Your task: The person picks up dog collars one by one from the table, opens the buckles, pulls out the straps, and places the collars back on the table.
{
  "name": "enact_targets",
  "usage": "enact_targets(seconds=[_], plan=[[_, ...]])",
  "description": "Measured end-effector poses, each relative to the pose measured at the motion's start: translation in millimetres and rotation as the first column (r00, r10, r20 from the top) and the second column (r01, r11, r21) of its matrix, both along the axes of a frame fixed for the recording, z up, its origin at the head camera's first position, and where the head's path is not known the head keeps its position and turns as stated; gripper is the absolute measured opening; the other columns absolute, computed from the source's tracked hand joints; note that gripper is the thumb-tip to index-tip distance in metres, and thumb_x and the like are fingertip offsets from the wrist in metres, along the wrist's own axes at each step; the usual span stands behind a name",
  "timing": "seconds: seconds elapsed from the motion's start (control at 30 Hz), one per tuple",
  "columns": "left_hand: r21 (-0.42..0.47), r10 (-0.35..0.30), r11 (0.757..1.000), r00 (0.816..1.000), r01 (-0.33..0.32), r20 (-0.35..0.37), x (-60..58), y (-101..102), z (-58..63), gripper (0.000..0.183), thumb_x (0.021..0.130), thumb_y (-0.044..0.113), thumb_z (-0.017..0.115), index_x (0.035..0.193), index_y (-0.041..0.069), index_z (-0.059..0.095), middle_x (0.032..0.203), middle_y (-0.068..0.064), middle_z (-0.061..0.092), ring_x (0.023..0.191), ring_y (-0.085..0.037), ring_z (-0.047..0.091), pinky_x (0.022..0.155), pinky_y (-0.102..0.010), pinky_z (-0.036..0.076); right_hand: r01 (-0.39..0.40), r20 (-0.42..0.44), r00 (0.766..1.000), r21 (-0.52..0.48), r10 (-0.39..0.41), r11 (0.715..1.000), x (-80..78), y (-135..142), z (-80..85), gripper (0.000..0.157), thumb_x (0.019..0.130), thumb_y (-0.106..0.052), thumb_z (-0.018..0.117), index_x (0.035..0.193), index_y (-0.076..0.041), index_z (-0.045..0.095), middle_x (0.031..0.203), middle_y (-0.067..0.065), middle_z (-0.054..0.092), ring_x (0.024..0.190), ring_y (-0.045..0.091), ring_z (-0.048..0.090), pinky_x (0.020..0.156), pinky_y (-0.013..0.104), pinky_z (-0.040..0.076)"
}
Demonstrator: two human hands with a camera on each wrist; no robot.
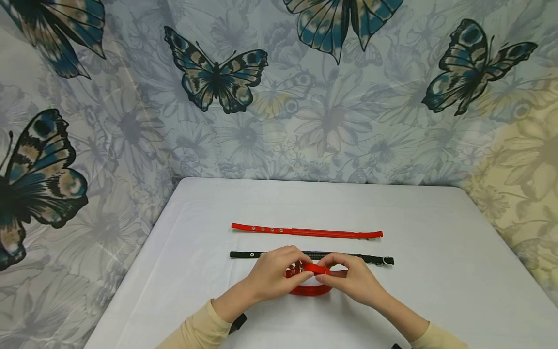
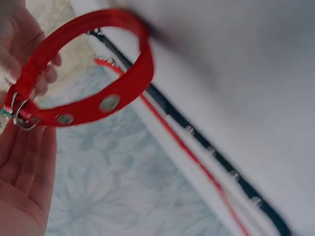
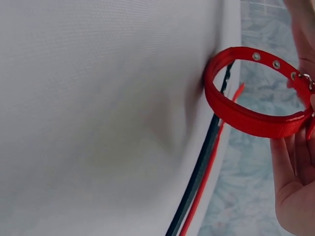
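A red collar (image 1: 310,290) with metal eyelets is bent into a loop between both hands, just above the table's front half. My left hand (image 1: 279,271) pinches it near the buckle, where a metal ring (image 2: 24,118) hangs. My right hand (image 1: 350,278) pinches the strap on the other side of the buckle, thumb and fingers together. In the right wrist view the loop (image 3: 256,125) stands open, with eyelets along its far side. The fingertips partly hide the buckle itself.
Behind the hands a black collar (image 1: 375,260) lies stretched out on the white table (image 1: 209,208). Farther back lies another red collar (image 1: 322,233), also straight. Butterfly-patterned cloth (image 1: 244,140) hangs behind and beside the table.
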State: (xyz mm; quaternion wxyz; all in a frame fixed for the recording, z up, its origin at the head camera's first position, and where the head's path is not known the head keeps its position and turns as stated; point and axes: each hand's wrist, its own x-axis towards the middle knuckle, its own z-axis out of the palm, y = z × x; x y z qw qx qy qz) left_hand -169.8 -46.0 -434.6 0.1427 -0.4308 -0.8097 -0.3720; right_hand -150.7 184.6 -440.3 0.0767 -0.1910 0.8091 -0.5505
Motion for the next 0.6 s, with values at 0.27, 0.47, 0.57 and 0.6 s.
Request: enact_targets(seconds=[0.27, 0.47, 0.57, 0.6], plan=[[-0.207, 0.017, 0.978, 0.994, -0.039, -0.107, -0.1, 6.3, 21.2, 0.017, 0.086, 0.031, 0.076, 0.095, 0.016, 0.074, 0.083, 0.009, 0.067, 0.070, -0.003, 0.051, 0.050, -0.005, 0.032, -0.003, -0.008, 1.000, 0.043, 0.003, 0.999, 0.5, -2.4, 4.6, 0.021, 0.085, -0.028, 0.078, 0.100, -0.016, 0.069, 0.098, -0.003, 0.067, 0.093, 0.017, 0.062, 0.078, 0.029, 0.057], [-0.076, 0.041, 0.996, 0.993, -0.049, -0.114, 0.6, 8.8, 8.9, 0.015, 0.085, 0.027, 0.078, 0.094, 0.015, 0.073, 0.082, 0.009, 0.066, 0.071, -0.004, 0.053, 0.055, -0.005, 0.034, 0.019, 0.015, 1.000, 0.041, -0.020, 0.999, 1.5, -1.2, 3.5, 0.022, 0.084, -0.028, 0.078, 0.100, -0.015, 0.069, 0.098, -0.002, 0.067, 0.093, 0.016, 0.060, 0.078, 0.028, 0.056], [0.005, 0.044, 0.999, 0.995, -0.044, -0.091, 0.7, 9.1, 2.7, 0.014, 0.084, 0.024, 0.079, 0.093, 0.015, 0.073, 0.082, 0.008, 0.065, 0.068, -0.004, 0.052, 0.058, -0.005, 0.037, 0.024, 0.035, 0.999, 0.028, -0.025, 0.999, 1.6, -1.4, 2.2, 0.022, 0.084, -0.027, 0.078, 0.100, -0.014, 0.069, 0.098, 0.000, 0.067, 0.094, 0.018, 0.061, 0.079, 0.029, 0.056], [0.027, 0.044, 0.999, 0.996, -0.042, -0.083, 0.6, 9.1, 0.8, 0.013, 0.084, 0.023, 0.079, 0.093, 0.015, 0.072, 0.082, 0.008, 0.066, 0.068, -0.003, 0.052, 0.059, -0.005, 0.038, 0.025, 0.043, 0.999, 0.024, -0.026, 0.999, 1.7, -1.5, 1.8, 0.023, 0.084, -0.027, 0.079, 0.100, -0.014, 0.069, 0.099, 0.000, 0.067, 0.094, 0.018, 0.061, 0.080, 0.029, 0.056]])
